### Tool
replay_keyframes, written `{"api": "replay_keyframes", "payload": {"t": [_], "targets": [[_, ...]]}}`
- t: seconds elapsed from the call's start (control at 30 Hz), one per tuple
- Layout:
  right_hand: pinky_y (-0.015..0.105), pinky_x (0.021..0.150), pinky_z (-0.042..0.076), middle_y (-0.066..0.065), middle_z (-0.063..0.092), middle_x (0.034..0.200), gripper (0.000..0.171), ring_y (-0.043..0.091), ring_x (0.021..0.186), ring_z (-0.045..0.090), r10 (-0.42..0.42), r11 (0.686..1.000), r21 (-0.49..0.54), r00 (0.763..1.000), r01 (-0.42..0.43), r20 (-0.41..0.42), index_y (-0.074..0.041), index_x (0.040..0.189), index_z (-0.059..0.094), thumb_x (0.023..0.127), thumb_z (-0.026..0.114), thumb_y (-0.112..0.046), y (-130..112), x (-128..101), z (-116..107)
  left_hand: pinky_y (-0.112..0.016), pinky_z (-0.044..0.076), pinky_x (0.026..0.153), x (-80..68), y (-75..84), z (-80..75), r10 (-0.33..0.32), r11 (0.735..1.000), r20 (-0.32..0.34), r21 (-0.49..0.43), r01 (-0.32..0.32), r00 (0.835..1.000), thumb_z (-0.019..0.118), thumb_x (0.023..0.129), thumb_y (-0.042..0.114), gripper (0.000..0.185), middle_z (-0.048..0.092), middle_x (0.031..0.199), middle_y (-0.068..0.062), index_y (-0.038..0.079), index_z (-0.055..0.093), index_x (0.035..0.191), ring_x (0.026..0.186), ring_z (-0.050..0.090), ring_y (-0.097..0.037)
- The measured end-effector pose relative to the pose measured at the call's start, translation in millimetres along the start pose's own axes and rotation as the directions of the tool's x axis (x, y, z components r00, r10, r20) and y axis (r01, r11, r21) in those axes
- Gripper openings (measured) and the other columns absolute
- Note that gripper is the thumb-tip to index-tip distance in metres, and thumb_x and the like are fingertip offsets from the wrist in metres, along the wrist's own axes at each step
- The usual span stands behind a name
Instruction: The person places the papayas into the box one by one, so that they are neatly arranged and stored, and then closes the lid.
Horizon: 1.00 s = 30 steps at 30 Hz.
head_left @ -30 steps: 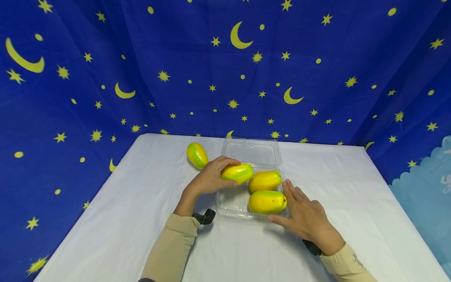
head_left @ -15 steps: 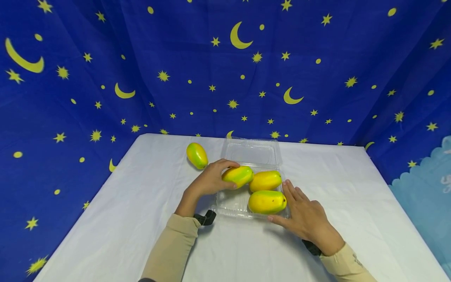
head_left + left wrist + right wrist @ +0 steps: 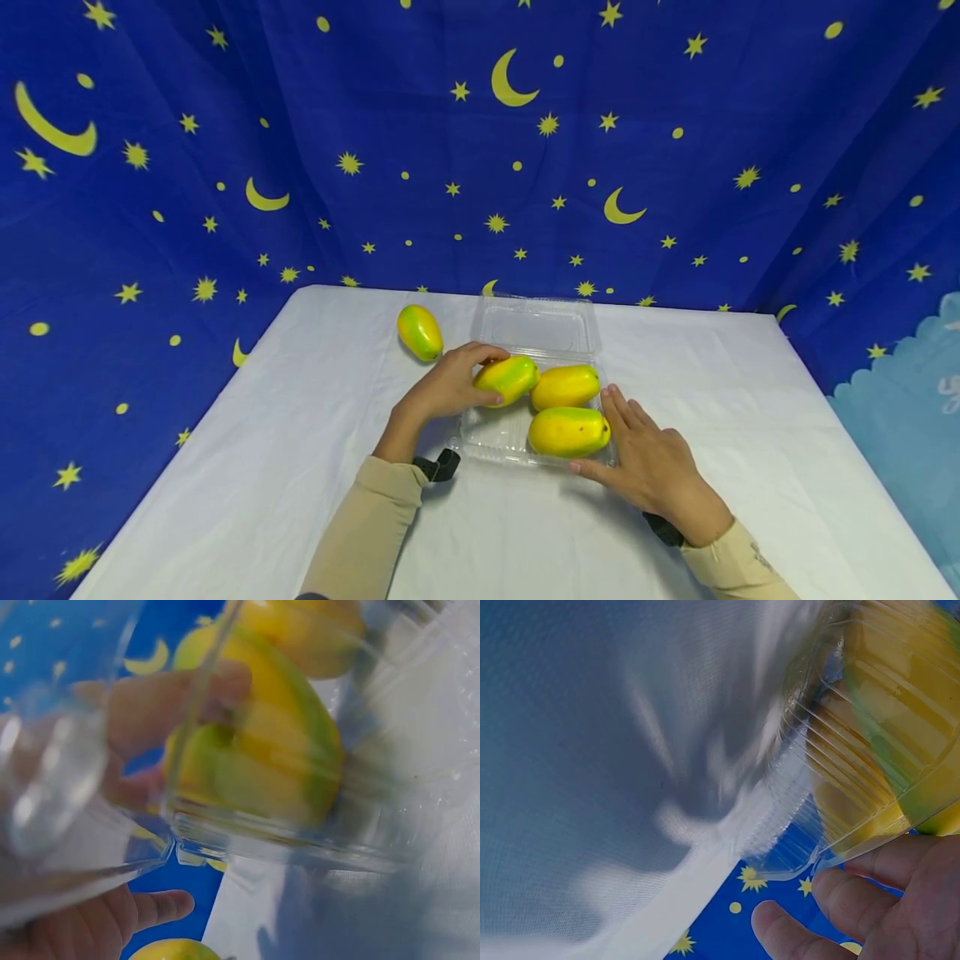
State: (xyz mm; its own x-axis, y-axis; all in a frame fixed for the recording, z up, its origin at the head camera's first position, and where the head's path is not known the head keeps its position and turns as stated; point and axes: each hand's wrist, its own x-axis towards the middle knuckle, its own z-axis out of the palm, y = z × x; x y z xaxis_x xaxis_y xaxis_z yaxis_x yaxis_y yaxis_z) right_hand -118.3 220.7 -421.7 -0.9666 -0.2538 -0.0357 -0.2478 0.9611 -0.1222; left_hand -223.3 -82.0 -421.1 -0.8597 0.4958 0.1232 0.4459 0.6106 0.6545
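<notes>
A clear plastic clamshell box [image 3: 487,437] lies open on the white table, its lid [image 3: 537,322] folded back. My left hand [image 3: 450,385] grips a yellow-green mango [image 3: 507,377] at the box's far left corner; through the box wall the same mango [image 3: 255,746] shows with my fingers [image 3: 161,701] round it. Two more mangoes lie inside: one at the far right [image 3: 566,387], one at the near right [image 3: 568,431]. My right hand [image 3: 647,463] rests with straight fingers against the box's right near edge [image 3: 795,825].
A fourth mango [image 3: 419,332] lies on the white tablecloth [image 3: 262,467] left of the lid. A blue cloth with yellow stars and moons [image 3: 480,142] hangs behind and beside the table. Black wrist straps [image 3: 438,463] sit at both sleeves.
My left hand has lowered its mango a little into the box's far left corner and tilted it. The right hand and the other mangoes have stayed put.
</notes>
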Motion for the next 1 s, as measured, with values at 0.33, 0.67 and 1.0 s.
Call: {"api": "replay_keyframes", "payload": {"t": [0.33,0.67,1.0], "targets": [[0.063,0.083,0.051,0.015,0.023,0.166,0.118,0.043,0.144,0.039,-0.004,1.000,-0.001,1.000,0.004,0.002,-0.004,0.159,0.022,0.080,0.041,-0.090,0,0,1,-0.044,0.048,0.104,-1.9,-2.9,-1.3,-0.020,0.998,-0.019,-0.055,0.019,1.000,0.084,0.081,0.034,0.062,0.058,0.138,0.008,0.028,0.059,0.138,0.125,0.057,-0.017],[0.062,0.082,0.051,0.015,0.022,0.166,0.119,0.043,0.145,0.038,-0.004,1.000,0.005,1.000,0.004,0.016,-0.004,0.159,0.020,0.080,0.039,-0.091,1,-1,3,-0.054,0.046,0.107,-7.0,-1.7,-16.0,-0.041,0.987,-0.081,-0.157,0.027,0.996,0.077,0.088,0.034,0.053,0.057,0.139,0.008,0.031,0.058,0.137,0.128,0.055,-0.020],[0.067,0.088,0.048,0.015,0.021,0.167,0.116,0.043,0.145,0.036,-0.002,1.000,0.005,1.000,0.002,0.014,-0.004,0.159,0.020,0.082,0.044,-0.087,0,0,0,-0.054,0.041,0.110,-6.0,-9.8,-41.4,-0.034,0.989,-0.290,-0.150,-0.011,0.956,0.072,0.092,0.039,0.049,0.058,0.139,0.008,0.032,0.057,0.139,0.129,0.053,-0.018]]}}
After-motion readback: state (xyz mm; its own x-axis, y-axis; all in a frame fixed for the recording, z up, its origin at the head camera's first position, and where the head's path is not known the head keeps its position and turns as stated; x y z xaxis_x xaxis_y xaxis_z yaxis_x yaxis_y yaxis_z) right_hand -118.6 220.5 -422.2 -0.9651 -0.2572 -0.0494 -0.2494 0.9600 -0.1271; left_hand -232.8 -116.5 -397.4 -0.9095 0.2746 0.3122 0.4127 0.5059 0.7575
